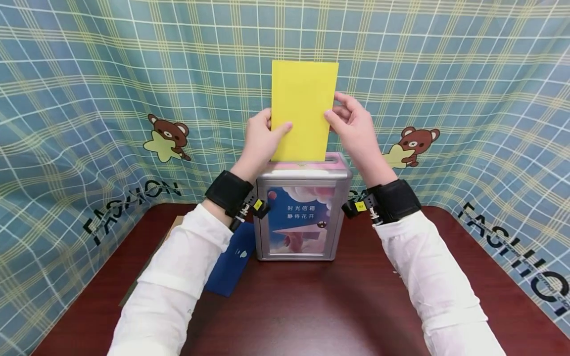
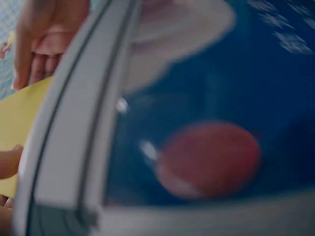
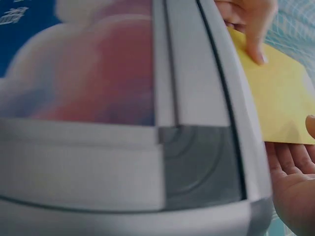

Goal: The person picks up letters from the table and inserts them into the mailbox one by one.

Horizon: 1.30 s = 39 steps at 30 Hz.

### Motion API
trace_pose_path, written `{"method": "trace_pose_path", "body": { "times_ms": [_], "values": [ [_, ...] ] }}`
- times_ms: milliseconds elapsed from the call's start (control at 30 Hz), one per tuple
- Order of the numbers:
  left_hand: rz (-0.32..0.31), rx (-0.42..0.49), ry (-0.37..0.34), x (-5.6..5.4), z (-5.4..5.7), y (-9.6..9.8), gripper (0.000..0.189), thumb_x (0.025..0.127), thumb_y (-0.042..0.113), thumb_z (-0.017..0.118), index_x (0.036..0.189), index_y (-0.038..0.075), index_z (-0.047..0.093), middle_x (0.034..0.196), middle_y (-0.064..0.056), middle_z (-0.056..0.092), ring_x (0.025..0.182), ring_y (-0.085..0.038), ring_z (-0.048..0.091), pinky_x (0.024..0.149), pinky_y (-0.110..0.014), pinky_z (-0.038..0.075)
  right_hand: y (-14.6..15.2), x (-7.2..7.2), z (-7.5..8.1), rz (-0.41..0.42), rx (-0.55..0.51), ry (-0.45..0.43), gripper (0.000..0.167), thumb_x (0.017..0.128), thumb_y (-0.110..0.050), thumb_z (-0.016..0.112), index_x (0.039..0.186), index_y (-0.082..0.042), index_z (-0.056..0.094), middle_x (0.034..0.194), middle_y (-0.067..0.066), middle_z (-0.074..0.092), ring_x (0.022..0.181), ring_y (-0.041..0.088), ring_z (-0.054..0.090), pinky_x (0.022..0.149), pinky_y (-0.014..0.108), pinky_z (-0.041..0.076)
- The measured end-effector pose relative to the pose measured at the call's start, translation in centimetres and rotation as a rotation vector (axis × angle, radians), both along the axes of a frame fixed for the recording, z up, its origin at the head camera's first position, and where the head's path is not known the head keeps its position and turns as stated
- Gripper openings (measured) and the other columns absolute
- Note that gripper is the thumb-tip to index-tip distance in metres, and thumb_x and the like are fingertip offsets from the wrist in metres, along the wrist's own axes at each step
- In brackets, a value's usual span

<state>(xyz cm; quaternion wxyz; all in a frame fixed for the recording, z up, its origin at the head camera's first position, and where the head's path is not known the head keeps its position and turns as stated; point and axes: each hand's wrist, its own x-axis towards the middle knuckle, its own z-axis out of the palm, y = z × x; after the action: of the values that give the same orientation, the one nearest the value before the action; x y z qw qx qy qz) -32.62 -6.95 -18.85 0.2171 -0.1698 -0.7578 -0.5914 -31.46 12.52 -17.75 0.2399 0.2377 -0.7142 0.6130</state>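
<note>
A plain yellow envelope (image 1: 305,94) stands upright over a silver-framed letter box (image 1: 296,227) with a pink top. Its lower edge meets the slot (image 1: 331,159) there, and the slot's right end shows beside it. My left hand (image 1: 260,143) pinches the envelope's left side low down, thumb in front and fingers behind. On the right edge, somewhat higher, my right hand (image 1: 358,126) holds it between thumb and fingers. In the left wrist view the frame of the box covers much of the envelope (image 2: 19,118). The right wrist view shows both hands on the envelope (image 3: 280,93).
A dark blue envelope (image 1: 231,262) lies on the red-brown table (image 1: 289,306) left of the box, partly under my left forearm. Behind that forearm a brown flat item (image 1: 174,225) peeks out. A checked curtain (image 1: 213,74) hangs around the back and sides.
</note>
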Motion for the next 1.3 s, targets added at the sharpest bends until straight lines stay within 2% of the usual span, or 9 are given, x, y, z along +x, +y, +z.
{"method": "trace_pose_path", "body": {
  "times_ms": [233,433,500,633,700,767,1000,1167,1300],
  "values": [
    [-0.046,-0.213,-0.002,0.3,-1.2,-1.3,0.03,0.089,0.023,0.067,0.111,0.004,0.066,0.096,-0.012,0.071,0.082,-0.016,0.068,0.071,-0.025,0.052,-0.9,1.1,1.0,-0.06,-0.051,0.087,0.034,0.089,-0.014,0.066,0.122,-0.01,0.058,0.09,0.003,0.065,0.081,0.016,0.06,0.074,0.022,0.046],
    [-0.016,-0.385,0.057,0.7,-1.7,-2.0,0.03,0.091,0.032,0.062,0.106,0.007,0.071,0.093,-0.008,0.072,0.081,-0.016,0.062,0.07,-0.026,0.042,-0.9,0.6,0.2,-0.184,0.048,0.228,0.029,0.087,-0.015,0.069,0.113,-0.005,0.064,0.083,-0.002,0.061,0.069,0.013,0.055,0.067,0.02,0.043],
    [0.009,-0.369,0.122,0.9,-1.8,-2.1,0.029,0.091,0.03,0.062,0.11,0.009,0.068,0.092,-0.007,0.071,0.081,-0.016,0.061,0.072,-0.026,0.044,-0.8,0.1,-0.5,-0.215,0.096,0.238,0.026,0.086,-0.018,0.07,0.11,-0.006,0.066,0.089,-0.002,0.065,0.073,0.01,0.06,0.069,0.02,0.046],
    [0.055,-0.331,0.394,1.1,-1.7,-2.2,0.034,0.091,0.018,0.064,0.123,0.008,0.059,0.09,-0.009,0.067,0.081,-0.017,0.063,0.077,-0.027,0.05,-0.6,-0.4,-1.9,-0.214,0.194,0.234,0.025,0.087,-0.023,0.069,0.106,-0.008,0.068,0.094,0.005,0.069,0.078,0.006,0.064,0.073,0.019,0.048],
    [0.085,-0.373,0.509,1.2,-1.8,-2.2,0.035,0.09,0.015,0.064,0.124,0.008,0.059,0.092,-0.01,0.066,0.079,-0.018,0.063,0.076,-0.028,0.051,-0.5,-0.5,-2.4,-0.224,0.252,0.232,0.023,0.087,-0.026,0.069,0.104,-0.01,0.068,0.094,0.005,0.07,0.077,0.006,0.065,0.073,0.018,0.048],
    [0.108,-0.432,0.562,1.2,-1.9,-2.4,0.031,0.09,0.015,0.065,0.12,0.007,0.062,0.092,-0.01,0.066,0.078,-0.018,0.061,0.074,-0.028,0.049,-0.5,-0.4,-2.8,-0.243,0.309,0.232,0.021,0.087,-0.027,0.069,0.101,-0.011,0.07,0.092,0.005,0.071,0.076,0.007,0.066,0.071,0.018,0.048],
    [0.12,-0.619,0.48,1.0,-3.1,-3.1,0.017,0.089,0.022,0.066,0.096,0.009,0.075,0.09,-0.006,0.071,0.077,-0.019,0.057,0.072,-0.032,0.042,0.1,-0.1,-4.1,-0.319,0.597,0.285,0.013,0.087,-0.023,0.069,0.092,-0.013,0.076,0.088,0.002,0.071,0.072,0.013,0.06,0.065,0.025,0.044],
    [0.053,-0.727,0.444,0.8,-3.3,-3.8,0.022,0.091,0.027,0.064,0.089,0.009,0.077,0.09,-0.007,0.069,0.086,-0.023,0.055,0.078,-0.037,0.041,1.1,0.1,-4.5,-0.23,0.719,0.226,0.014,0.087,-0.024,0.069,0.095,-0.016,0.077,0.1,0.0,0.07,0.096,0.015,0.062,0.077,0.033,0.046],
    [0.002,-0.732,0.457,1.0,-4.0,-4.4,0.029,0.095,0.029,0.057,0.089,0.008,0.077,0.099,-0.009,0.068,0.096,-0.026,0.054,0.085,-0.04,0.041,1.8,0.2,-4.9,-0.162,0.727,0.202,0.019,0.09,-0.024,0.064,0.102,-0.015,0.075,0.108,0.001,0.068,0.111,0.018,0.057,0.086,0.036,0.045]
  ]
}}
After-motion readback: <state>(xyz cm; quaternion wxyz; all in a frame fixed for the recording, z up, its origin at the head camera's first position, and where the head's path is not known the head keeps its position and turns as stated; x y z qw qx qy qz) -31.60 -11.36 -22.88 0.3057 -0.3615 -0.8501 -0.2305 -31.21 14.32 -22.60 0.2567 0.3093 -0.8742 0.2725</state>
